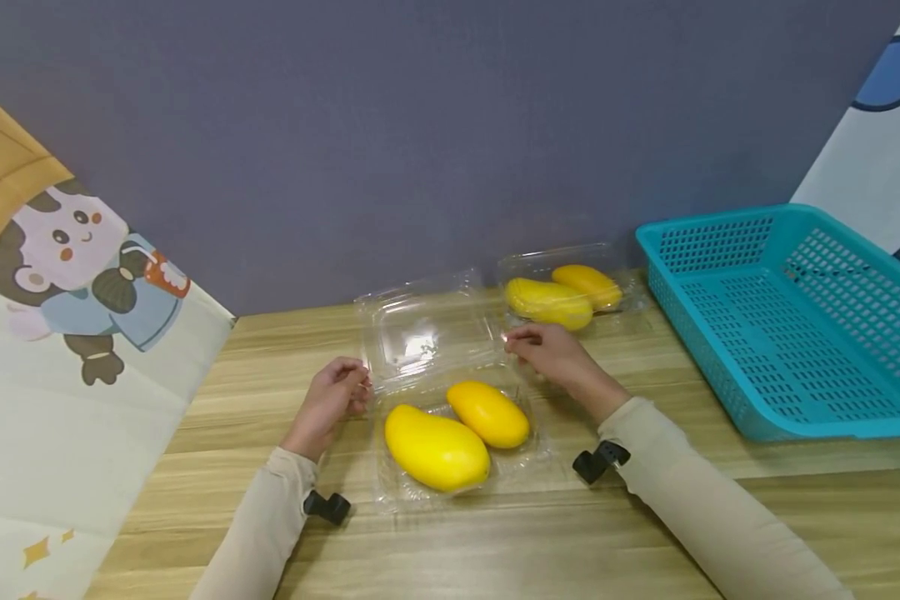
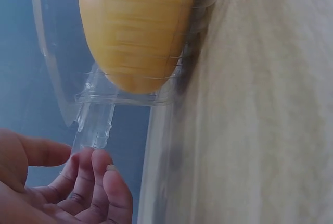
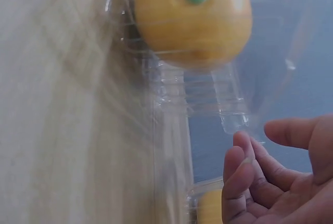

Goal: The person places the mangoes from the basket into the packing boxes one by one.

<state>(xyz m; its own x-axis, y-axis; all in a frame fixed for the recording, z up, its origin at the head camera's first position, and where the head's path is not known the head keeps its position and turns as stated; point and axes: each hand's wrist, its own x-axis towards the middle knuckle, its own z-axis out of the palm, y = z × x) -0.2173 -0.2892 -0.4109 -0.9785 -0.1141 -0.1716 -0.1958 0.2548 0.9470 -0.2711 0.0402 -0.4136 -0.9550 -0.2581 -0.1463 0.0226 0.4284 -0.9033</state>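
A clear plastic clamshell box (image 1: pixel 386 500) lies on the table with its lid (image 1: pixel 423 329) raised at the back. Inside its base sit a larger yellow mango (image 1: pixel 435 450) and a smaller one (image 1: pixel 489 414). At the lid's left edge, my left hand (image 1: pixel 332 398) pinches the plastic; in the left wrist view thumb and fingertips meet at a clear tab (image 2: pixel 93 125). My right hand (image 1: pixel 555 354) holds the lid's right edge between thumb and fingers. A clear tab (image 3: pixel 234 122) shows right at those fingertips in the right wrist view.
Behind my right hand stands a second clear box (image 1: pixel 615 250) with two yellow mangoes (image 1: pixel 551 302) in it. A turquoise plastic basket (image 1: pixel 693 367) stands at the right. A grey-blue panel (image 1: pixel 420 150) rises along the back of the wood-grain table (image 1: pixel 495 550).
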